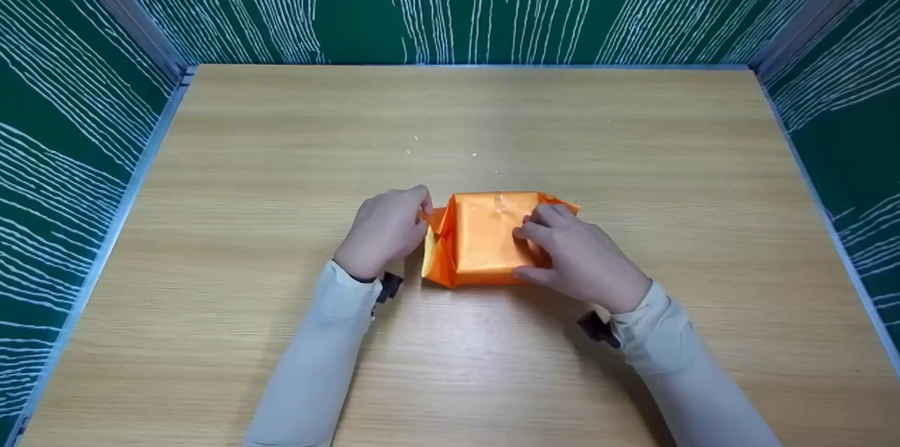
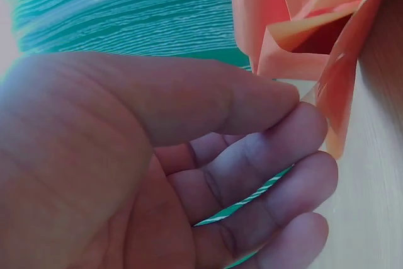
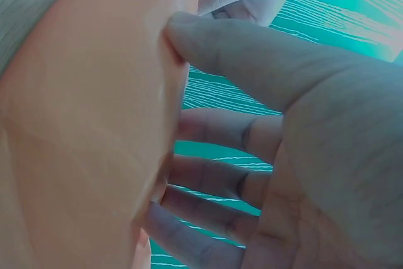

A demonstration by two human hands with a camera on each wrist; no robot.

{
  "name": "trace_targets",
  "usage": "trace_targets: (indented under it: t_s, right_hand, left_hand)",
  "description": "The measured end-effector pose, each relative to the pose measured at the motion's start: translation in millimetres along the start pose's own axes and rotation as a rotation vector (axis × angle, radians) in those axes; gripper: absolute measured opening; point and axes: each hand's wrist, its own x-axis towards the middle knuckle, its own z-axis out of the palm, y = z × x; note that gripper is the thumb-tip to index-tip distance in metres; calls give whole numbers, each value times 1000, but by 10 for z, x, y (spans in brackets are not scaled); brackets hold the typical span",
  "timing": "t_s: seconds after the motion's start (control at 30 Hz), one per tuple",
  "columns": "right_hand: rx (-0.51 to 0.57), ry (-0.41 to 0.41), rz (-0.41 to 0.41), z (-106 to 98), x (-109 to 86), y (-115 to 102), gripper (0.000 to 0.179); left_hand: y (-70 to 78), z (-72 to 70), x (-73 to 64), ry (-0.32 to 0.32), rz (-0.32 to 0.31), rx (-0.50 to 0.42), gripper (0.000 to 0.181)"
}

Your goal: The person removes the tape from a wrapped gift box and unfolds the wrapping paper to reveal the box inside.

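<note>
A box-shaped package point(image 1: 485, 243) wrapped in shiny orange paper lies on the wooden table, with clear tape near its far edge. At its left end the folded paper flap point(image 1: 441, 266) sticks out loosely, its pale yellowish edge showing. My left hand point(image 1: 385, 229) pinches the far corner of this flap between thumb and index finger; the other fingers curl below in the left wrist view. Over the right part of the package, my right hand point(image 1: 580, 254) holds it, thumb point(image 3: 208, 45) on the near edge and bent fingers on the top. Part of the right-end paper is hidden under that hand.
Small white specks point(image 1: 474, 154) lie on the table point(image 1: 281, 131) beyond the package. Green panels point(image 1: 478, 4) with white streaks rise along the back and both sides. A small black wrist camera point(image 1: 599, 329) sits under the right cuff, another point(image 1: 389, 287) under the left.
</note>
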Motion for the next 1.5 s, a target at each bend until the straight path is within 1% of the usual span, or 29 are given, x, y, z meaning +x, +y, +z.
trace_targets:
  t_s: [0.23, 0.43, 0.67, 0.73, 0.87, 0.93, 1.13, 1.33, 1.43, 1.5]
  right_hand:
    - [4, -7, 10, -6, 2, -5, 48]
    - [8, -8, 13, -5, 2, -5, 48]
    - [6, -4, 12, -9, 1, -5, 46]
    - [6, -3, 8, -9, 3, -2, 47]
    - [11, 0, 0, -11, 3, 3, 46]
    - [13, 2, -3, -13, 1, 4, 46]
    - [17, 6, -7, -12, -4, 5, 46]
    - [17, 6, -5, -9, -5, 8, 47]
    - [14, 7, -5, -8, -6, 9, 47]
    - [15, 17, -14, -5, -10, 9, 46]
  left_hand:
    - [-54, 4, 20, -9, -21, 13, 13]
    - [-91, 7, 25, -45, -61, -11, 6]
    - [-131, 21, 19, -42, -52, 22, 8]
    - [-138, 18, 19, -70, -70, 6, 8]
    - [-150, 4, 19, -154, -115, -25, 8]
    - [-154, -2, 18, -177, -125, -38, 8]
    - [-166, 5, 20, -181, -130, -31, 7]
    - [-179, 10, 26, -210, -153, -22, 9]
    - [-194, 1, 31, -228, -156, 8, 13]
    - [-207, 4, 37, -238, -143, 35, 15]
